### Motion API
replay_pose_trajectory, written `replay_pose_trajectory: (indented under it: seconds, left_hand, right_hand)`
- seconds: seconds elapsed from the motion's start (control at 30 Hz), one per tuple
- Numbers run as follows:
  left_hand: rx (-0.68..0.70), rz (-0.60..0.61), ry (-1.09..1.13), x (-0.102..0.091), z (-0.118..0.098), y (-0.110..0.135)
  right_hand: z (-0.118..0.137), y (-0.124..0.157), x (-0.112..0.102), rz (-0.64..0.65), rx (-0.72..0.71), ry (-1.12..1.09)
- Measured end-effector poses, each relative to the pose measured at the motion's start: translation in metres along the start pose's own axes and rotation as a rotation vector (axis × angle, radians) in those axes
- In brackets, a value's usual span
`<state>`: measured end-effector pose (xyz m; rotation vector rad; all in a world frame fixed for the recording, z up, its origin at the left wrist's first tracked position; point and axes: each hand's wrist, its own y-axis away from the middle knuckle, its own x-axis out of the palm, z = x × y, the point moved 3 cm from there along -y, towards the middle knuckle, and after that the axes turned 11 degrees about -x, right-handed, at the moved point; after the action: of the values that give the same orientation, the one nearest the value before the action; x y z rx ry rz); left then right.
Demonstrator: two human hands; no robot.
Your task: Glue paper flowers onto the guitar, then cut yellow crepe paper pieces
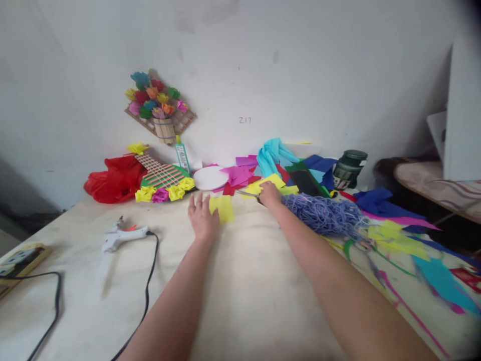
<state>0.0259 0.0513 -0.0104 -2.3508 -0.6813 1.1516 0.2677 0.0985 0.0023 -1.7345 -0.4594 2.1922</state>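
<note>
yellow flowers look finished; a yellow square lies unshaped beside your spread left hand; what your right hand grips is unclear.

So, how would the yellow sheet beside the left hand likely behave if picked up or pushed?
The yellow sheet looks thin, so it is probably light and likely to droop when lifted. It lies flat on the table beside the left hand, so a push would probably slide or crease it rather than roll it.
</note>
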Motion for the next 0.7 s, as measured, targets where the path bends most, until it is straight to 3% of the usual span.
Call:
replay_pose_trajectory:
  seconds: [0.17,0.23,0.4,0.7]
  left_hand:
    - [0.198,0.169,-0.08,0.01,-0.014,0.012]
    - [0.199,0.19,-0.089,0.013,-0.013,0.013]
    - [0.197,0.22,-0.091,0.015,-0.01,0.012]
    - [0.169,0.251,-0.077,0.019,-0.008,0.013]
  right_hand:
    - [-0.016,-0.022,-0.003,0.076,-0.084,0.16]
    - [-0.026,-0.029,-0.004,0.093,-0.024,0.191]
    - [-0.051,-0.037,-0.005,0.134,0.285,0.183]
    - [-0.068,-0.044,-0.014,0.051,0.314,0.197]
